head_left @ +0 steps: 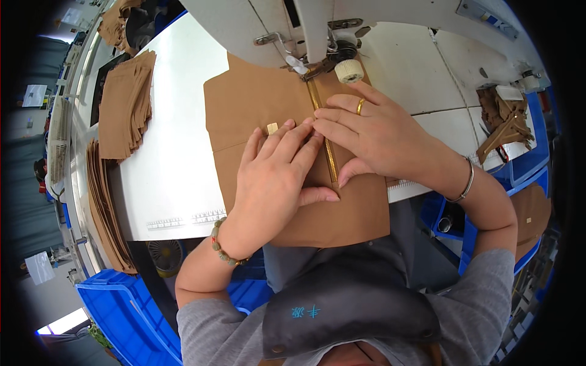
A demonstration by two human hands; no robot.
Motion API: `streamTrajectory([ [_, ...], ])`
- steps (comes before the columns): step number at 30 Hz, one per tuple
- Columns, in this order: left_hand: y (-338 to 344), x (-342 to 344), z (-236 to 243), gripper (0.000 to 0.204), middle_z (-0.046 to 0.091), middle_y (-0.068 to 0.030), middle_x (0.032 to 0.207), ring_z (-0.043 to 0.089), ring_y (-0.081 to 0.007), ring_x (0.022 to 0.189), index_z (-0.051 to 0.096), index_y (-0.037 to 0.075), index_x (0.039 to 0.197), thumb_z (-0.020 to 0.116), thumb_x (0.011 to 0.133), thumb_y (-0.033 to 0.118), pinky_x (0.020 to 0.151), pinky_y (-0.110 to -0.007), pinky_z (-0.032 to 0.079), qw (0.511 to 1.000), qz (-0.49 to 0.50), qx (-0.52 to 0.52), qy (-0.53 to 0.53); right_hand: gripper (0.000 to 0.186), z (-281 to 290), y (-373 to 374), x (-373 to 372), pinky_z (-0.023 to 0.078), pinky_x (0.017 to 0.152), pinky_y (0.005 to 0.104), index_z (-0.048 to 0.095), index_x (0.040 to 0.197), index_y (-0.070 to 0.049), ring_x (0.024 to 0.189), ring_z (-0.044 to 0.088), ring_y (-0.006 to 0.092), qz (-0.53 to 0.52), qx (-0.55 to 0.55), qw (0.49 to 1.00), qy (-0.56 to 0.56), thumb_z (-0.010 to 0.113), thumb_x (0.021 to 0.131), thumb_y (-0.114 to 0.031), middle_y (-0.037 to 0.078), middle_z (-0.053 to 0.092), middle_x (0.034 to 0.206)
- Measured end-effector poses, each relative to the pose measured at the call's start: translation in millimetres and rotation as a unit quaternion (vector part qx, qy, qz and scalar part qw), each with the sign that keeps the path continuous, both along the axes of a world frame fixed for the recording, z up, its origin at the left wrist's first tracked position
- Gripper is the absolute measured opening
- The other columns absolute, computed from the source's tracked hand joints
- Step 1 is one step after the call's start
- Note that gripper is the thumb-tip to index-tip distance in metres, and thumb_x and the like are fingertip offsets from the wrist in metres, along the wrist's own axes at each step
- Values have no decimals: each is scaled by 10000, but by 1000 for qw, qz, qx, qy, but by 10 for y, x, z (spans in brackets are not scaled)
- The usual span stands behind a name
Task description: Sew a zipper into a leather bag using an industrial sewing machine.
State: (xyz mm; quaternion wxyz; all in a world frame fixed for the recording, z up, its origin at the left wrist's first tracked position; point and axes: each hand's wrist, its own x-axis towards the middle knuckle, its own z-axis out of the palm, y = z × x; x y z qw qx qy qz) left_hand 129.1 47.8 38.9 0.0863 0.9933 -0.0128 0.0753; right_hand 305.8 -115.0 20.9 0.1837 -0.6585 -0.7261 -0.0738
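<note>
A flat brown panel [342,221] lies under a white sewing machine [268,24], its front end hanging over the table's near edge. Down its middle runs a zipper [331,160] with gold teeth, which passes beneath the machine's foot [310,75]. Just left of the zipper, my left hand [278,168] rests on the panel, fingers stretched out. From the right, my right hand [372,131] lies across the zipper with its fingers extended and fingertips close to those of the left. A small gold label [272,129] shows beside my left fingers.
Stacks of brown pieces [125,107] lie at the table's left edge, with more folded pieces [102,204] hanging nearby. Brown scraps [506,119] sit at the right. Blue bins [125,311] stand below on both sides. A ruler strip [186,221] marks the near table edge.
</note>
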Motion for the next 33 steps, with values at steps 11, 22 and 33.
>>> streamTrajectory([
  [11, 30, 39, 14, 876, 632, -75, 1423, 573, -333, 1346, 657, 87, 1375, 798, 684, 607, 1145, -577, 413, 1000, -9, -4, 5, 789, 24, -217, -163, 455, 1110, 469, 681, 1285, -41, 1276, 568, 300, -74, -27, 997, -2, 807, 689, -543, 111, 642, 1332],
  [22, 250, 351, -73, 853, 640, -81, 1379, 594, -317, 1285, 683, 86, 1351, 802, 688, 609, 1115, -595, 435, 999, 3, 25, -35, 752, 28, -121, -40, 472, 1088, 448, 712, 1257, -54, 1249, 595, 282, -87, -18, 996, -28, 818, 677, -521, 105, 654, 1304],
  [33, 368, 471, -108, 771, 659, -72, 1297, 621, -292, 1212, 708, 63, 1305, 816, 709, 541, 1103, -556, 444, 998, 3, -8, -56, 707, -21, -40, 72, 510, 1026, 410, 722, 1234, -73, 1195, 626, 297, -76, 2, 997, 6, 822, 683, -506, 98, 653, 1301],
])
